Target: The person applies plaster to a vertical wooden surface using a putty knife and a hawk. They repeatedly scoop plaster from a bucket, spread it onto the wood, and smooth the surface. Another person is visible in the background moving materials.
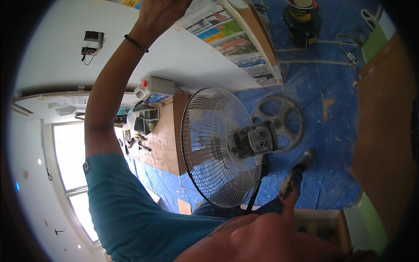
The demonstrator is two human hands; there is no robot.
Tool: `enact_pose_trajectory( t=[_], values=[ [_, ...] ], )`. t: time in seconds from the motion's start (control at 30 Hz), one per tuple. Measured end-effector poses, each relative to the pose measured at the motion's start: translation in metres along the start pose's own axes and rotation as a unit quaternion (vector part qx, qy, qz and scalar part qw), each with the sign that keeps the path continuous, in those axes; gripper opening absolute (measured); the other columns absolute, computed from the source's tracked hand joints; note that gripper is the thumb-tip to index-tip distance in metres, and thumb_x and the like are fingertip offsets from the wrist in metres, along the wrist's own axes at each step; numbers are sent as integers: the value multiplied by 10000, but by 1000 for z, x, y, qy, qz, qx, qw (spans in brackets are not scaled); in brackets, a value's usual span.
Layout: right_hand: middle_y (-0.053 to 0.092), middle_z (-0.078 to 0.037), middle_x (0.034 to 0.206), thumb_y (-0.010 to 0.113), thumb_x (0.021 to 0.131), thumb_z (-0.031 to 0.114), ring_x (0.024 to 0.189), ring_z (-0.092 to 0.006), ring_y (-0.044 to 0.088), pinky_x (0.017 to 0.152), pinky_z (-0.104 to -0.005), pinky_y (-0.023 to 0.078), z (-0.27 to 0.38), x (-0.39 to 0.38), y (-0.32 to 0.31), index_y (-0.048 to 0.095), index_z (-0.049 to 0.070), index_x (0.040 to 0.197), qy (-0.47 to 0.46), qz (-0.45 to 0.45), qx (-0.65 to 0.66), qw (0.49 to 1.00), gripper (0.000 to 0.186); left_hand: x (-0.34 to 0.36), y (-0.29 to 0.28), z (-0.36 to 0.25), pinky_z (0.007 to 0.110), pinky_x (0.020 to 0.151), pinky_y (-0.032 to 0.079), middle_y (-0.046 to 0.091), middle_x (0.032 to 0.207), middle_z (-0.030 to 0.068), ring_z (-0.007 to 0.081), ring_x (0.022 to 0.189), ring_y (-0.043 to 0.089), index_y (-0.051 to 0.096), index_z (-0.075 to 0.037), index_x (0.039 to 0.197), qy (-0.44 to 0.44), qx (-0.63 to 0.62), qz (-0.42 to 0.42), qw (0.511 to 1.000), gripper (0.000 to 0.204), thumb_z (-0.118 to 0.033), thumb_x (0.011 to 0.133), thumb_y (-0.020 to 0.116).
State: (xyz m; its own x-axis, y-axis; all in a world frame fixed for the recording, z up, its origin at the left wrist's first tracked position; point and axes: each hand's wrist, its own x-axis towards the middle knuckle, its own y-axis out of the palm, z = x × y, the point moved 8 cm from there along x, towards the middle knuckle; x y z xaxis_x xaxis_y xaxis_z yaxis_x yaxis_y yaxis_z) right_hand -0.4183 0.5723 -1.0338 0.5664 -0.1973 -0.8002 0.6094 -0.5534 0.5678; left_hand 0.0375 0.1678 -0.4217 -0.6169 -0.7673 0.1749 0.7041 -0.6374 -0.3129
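My left arm, in a teal sleeve with a dark band at the wrist, stretches up over the white wall [61,70]. My left hand [162,13] is by newspaper sheets [218,32] taped along the wall; its fingers run past the top edge and cannot be made out. Low by my leg hangs my right hand [288,200], small and partly hidden. It appears closed round a dusty whitish piece [286,185] whose kind I cannot tell. Between me and the wall stands a pedestal fan [222,148] with a wire cage and a dusty round base [297,120].
Blue sheeting [327,166] covers the floor. A wooden cabinet [168,144] bears a white jug [156,88], a tool bag [146,118] and several tools. Paint tins [301,26] stand at the far right near a cable [349,56]. Wires poke from a wall opening [91,51].
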Motion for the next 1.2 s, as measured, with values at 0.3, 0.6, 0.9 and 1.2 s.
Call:
enact_pose_trajectory(
  t=[0.3, 0.6, 0.9, 1.2],
  values=[
    [735, 35, 1117, 651, 993, 418, 888, -168, 741, 604, -362, 621, 0, 1, -8, 657, 182, 1310, 6, -9, 15, 1000, 396, -10, 10, -2, 453, 1033, 377, 467, 1538, -12, 231, 1398, 384, 584, -247, 1453, 2, 86, 23, 996, 584, -143, 879, 608],
    [731, 72, 1153, 635, 992, 448, 871, -142, 731, 640, -364, 614, 4, -4, -14, 675, 218, 1299, 0, -16, -15, 1000, 386, -24, -2, -75, 447, 974, 393, 495, 1523, 44, 267, 1373, 418, 591, -198, 1457, 17, 52, -3, 999, 552, -167, 907, 573],
    [737, -43, 993, 621, 1004, 443, 851, -231, 747, 605, -408, 647, 4, -6, -13, 628, 142, 1337, 7, 4, 44, 999, 448, -25, 32, -102, 451, 960, 381, 473, 1533, 61, 273, 1367, 413, 580, -196, 1458, -6, 68, -38, 997, 537, -212, 922, 569],
    [747, 23, 1074, 659, 982, 435, 823, -174, 751, 613, -365, 633, 6, -7, -14, 655, 161, 1317, -2, -4, 1, 1000, 433, -23, 49, -103, 445, 954, 376, 457, 1547, 54, 279, 1406, 370, 571, -202, 1462, -16, 61, -11, 998, 556, -214, 906, 580]
  ],
)
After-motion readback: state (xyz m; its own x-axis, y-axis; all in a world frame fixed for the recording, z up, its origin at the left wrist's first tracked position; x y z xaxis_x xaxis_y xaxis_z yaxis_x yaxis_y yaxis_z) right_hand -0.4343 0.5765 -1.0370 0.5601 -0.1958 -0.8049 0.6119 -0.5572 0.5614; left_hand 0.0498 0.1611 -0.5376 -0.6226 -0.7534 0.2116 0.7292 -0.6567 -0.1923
